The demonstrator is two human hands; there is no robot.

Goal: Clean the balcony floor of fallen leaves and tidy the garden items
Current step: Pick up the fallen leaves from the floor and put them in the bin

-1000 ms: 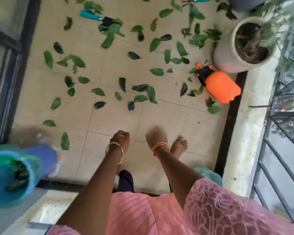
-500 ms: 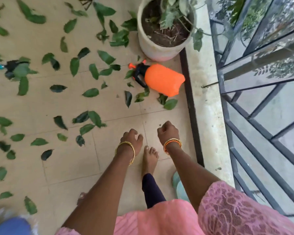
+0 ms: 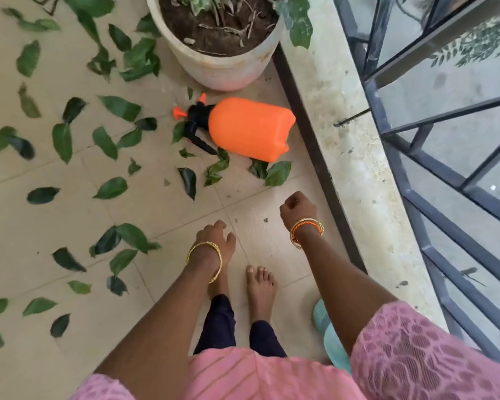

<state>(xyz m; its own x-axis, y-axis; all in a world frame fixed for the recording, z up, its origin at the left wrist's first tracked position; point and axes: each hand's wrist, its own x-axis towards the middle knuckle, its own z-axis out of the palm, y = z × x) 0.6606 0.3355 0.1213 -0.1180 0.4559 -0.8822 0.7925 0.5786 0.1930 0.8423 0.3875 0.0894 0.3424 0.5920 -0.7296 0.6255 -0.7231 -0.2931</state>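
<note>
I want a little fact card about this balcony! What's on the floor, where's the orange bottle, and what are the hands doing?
Place: tiled balcony floor beside a concrete ledge and metal railing
Leaves: many green leaves scattered over the tiles, none gathered yet
Orange spray bottle: lying on its side, nozzle pointing left, just in front of the plant pot
Left hand: empty, fingers relaxed
Right hand: empty, fingers curled
Feet: bare, standing on the tiles
</note>
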